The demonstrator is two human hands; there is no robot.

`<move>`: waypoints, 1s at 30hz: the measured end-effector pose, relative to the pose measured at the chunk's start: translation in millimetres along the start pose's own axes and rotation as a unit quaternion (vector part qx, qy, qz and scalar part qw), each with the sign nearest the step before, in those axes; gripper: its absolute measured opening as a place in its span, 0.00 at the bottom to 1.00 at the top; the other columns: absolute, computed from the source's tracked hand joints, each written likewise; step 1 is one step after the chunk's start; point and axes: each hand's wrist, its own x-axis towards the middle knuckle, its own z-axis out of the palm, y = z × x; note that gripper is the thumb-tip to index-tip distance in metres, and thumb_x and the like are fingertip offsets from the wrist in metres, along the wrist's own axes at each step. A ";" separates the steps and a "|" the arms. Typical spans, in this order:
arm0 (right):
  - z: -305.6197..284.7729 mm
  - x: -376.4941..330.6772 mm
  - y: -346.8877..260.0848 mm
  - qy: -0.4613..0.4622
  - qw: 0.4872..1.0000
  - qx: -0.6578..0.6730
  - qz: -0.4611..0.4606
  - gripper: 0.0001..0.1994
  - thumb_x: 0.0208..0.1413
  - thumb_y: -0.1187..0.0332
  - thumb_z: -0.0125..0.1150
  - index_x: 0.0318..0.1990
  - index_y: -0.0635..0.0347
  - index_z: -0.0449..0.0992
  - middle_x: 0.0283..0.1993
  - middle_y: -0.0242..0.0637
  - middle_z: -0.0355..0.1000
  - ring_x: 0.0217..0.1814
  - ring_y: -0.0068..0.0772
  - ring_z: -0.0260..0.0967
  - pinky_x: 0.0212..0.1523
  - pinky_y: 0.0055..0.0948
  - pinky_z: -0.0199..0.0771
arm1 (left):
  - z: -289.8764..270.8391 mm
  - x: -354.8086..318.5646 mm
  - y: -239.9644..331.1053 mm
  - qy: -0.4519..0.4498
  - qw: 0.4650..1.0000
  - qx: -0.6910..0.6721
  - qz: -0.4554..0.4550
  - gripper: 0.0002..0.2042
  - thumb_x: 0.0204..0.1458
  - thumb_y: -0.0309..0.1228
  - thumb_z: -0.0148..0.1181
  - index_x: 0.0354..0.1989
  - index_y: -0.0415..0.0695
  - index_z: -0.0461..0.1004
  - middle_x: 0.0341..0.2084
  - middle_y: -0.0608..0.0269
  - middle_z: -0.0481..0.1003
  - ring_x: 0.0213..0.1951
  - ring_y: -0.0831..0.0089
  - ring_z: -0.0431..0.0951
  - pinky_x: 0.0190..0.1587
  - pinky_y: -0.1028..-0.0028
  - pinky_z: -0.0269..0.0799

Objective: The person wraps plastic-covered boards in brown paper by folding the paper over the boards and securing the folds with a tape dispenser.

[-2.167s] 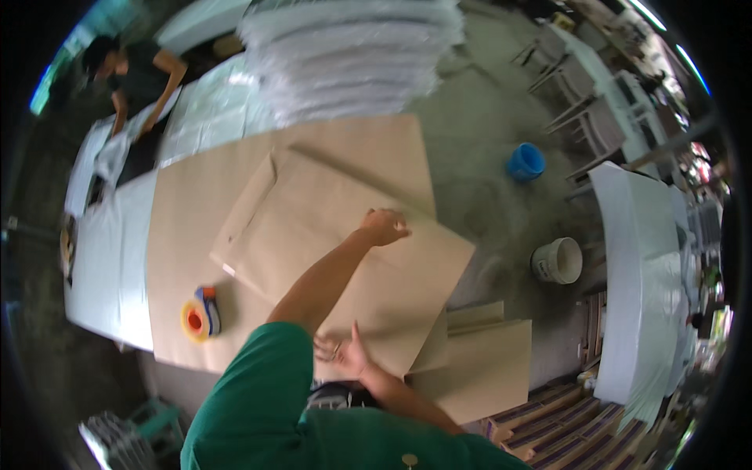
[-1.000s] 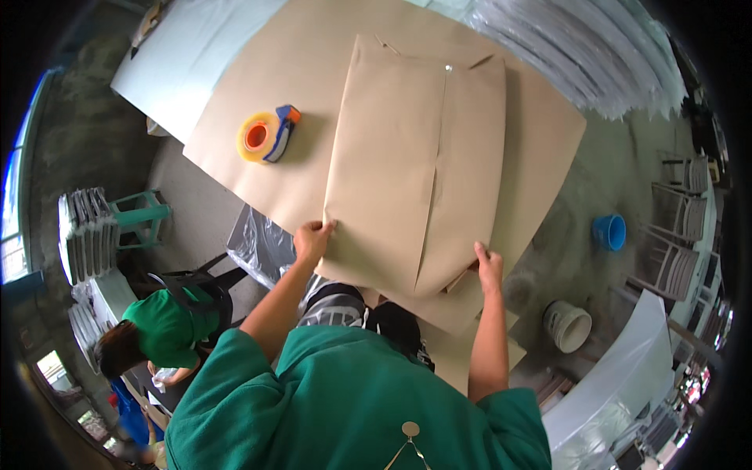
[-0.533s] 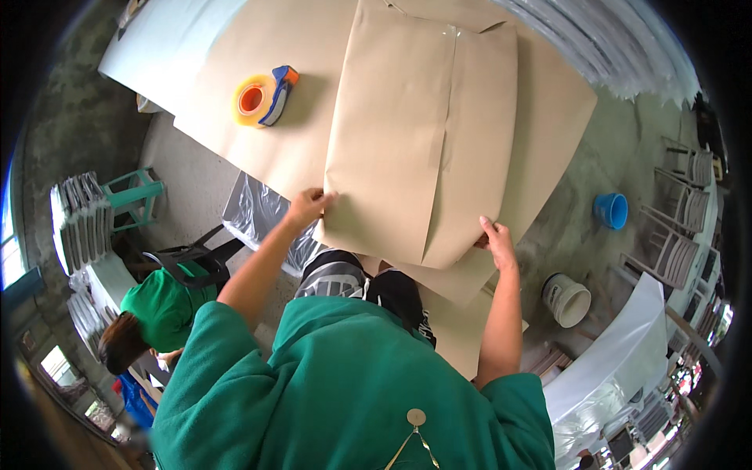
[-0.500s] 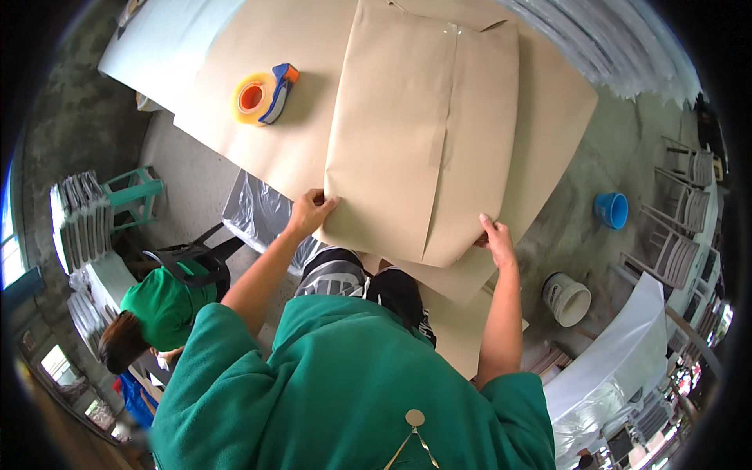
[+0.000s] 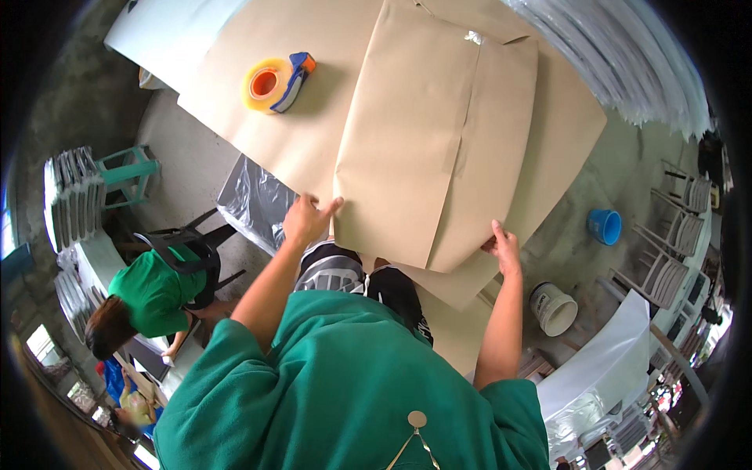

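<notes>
A large flat package wrapped in brown paper [image 5: 407, 133] lies in front of me, with a long seam down its length and a bit of clear tape near its far end. At its near left corner is my left hand [image 5: 308, 219], thumb stretched to the paper's edge and held apart from the bent fingers. My right hand [image 5: 505, 249] pinches the paper at the near right corner, thumb above and fingers partly hidden below. To the left, a roll of clear tape [image 5: 252, 84] sits in a blue and orange dispenser [image 5: 293, 81].
Brown paper sheets [image 5: 227, 102] spread under the package. Plastic-wrapped stacks [image 5: 627, 55] stand far right. A blue bucket [image 5: 603, 226] and a white bucket [image 5: 554, 309] are on the floor at right. A person in green [image 5: 160, 290] bends at left, near a black chair [image 5: 188, 254].
My left thumb and fingers have spread apart at the package's corner. My right hand keeps its pinch, and the near right paper edge has lifted slightly. The view has shifted a little.
</notes>
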 end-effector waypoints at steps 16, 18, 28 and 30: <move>85.4 -70.6 130.7 -0.260 0.959 -0.087 0.076 0.10 0.54 0.66 0.57 0.27 0.62 0.75 0.19 0.34 0.70 0.18 0.21 0.66 0.20 0.22 0.68 | 63.9 -23.1 -7.4 -0.410 0.883 -0.213 0.080 0.14 0.51 0.37 0.57 0.32 0.36 0.72 0.23 0.59 0.76 0.18 0.72 0.73 0.25 0.75 0.73; 74.5 -77.1 92.6 -0.162 0.982 -0.082 0.045 0.07 0.54 0.68 0.56 0.29 0.63 0.75 0.19 0.33 0.71 0.18 0.20 0.66 0.18 0.23 0.67 | 12.3 -15.6 25.3 -0.480 0.845 0.106 0.212 0.14 0.49 0.38 0.59 0.34 0.38 0.72 0.21 0.58 0.76 0.15 0.68 0.73 0.23 0.72 0.73; 83.1 6.9 -26.0 0.201 0.702 -0.577 -0.366 0.39 0.35 0.42 0.60 0.61 0.28 0.56 0.69 0.26 0.42 0.71 0.39 0.34 0.57 0.58 0.53 | 52.0 65.4 60.3 0.134 0.772 0.166 0.599 0.37 0.38 0.58 0.57 0.60 0.70 0.56 0.62 0.55 0.53 0.63 0.55 0.52 0.58 0.41 0.43; 48.0 11.8 -14.0 0.211 0.675 -0.596 -0.381 0.41 0.32 0.43 0.61 0.61 0.25 0.54 0.68 0.20 0.44 0.71 0.36 0.37 0.57 0.56 0.56 | 56.7 68.3 46.7 0.125 0.740 0.186 0.634 0.38 0.37 0.55 0.59 0.61 0.71 0.53 0.62 0.55 0.53 0.63 0.55 0.51 0.57 0.40 0.45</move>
